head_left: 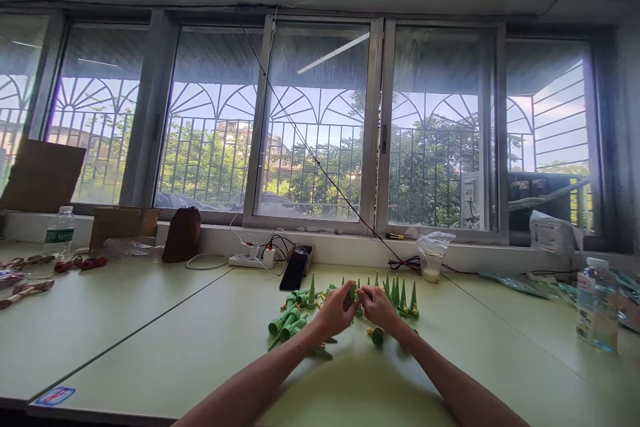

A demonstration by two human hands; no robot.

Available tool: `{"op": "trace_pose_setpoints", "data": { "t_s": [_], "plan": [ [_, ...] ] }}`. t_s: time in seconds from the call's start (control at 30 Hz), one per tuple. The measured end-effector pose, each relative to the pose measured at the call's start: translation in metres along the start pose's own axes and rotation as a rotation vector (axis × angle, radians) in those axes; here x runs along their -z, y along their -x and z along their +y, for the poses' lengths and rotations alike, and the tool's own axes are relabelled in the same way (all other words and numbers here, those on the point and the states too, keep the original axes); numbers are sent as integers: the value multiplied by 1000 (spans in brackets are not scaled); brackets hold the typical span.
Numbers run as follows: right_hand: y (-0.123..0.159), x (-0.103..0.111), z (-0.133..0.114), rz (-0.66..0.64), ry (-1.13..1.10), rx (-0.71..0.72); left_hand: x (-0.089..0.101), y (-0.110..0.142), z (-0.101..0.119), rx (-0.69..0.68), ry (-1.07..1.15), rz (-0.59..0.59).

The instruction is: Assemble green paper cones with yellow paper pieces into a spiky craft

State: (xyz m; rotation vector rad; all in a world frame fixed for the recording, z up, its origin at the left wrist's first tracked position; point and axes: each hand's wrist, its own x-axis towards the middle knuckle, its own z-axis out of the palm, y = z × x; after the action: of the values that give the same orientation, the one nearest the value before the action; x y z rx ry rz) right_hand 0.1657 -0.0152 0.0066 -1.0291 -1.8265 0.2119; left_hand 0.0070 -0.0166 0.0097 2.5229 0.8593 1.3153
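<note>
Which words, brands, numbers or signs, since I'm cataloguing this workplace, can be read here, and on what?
None reads with certainty.
Clear plastic bottle with green label, left: pale lettering, blurred.
Clear plastic bottle with pale label, right: blurred.
White wrinkled package, right: any print too small.
Blue-outlined rectangular sticker on pale-green tabletop: red strokes, unreadable.

Windows [320, 167] fill the upper half of the frame, with trees [427, 177] behind the glass. At left stands a bottle [59, 235], with a box [117, 225] and a brown bag [183, 235] to its right. Below centre lie a power strip [245, 262] and a phone [294, 271]; right of centre, a cup [431, 265]; far right, a second bottle [597, 307].
</note>
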Motion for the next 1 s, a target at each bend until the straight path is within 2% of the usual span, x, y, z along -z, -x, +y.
{"op": "trace_pose_setpoints", "data": {
  "t_s": [0.3,0.47,0.53,0.73,1.0],
  "plan": [
    [3,-3,4,-202,-473,-283,7,1,8,-30,48,-33],
    [3,-3,-7,-187,-603,-321,6,0,6,106,161,-9],
    [3,-4,-10,-175,-617,-317,5,-2,4,159,213,-3],
    [2,-7,-7,-186,-555,-258,-2,-3,-7,207,392,11],
    [4,-9,3,-183,-354,-166,-1,-4,-7,244,542,-62]
  ]
}}
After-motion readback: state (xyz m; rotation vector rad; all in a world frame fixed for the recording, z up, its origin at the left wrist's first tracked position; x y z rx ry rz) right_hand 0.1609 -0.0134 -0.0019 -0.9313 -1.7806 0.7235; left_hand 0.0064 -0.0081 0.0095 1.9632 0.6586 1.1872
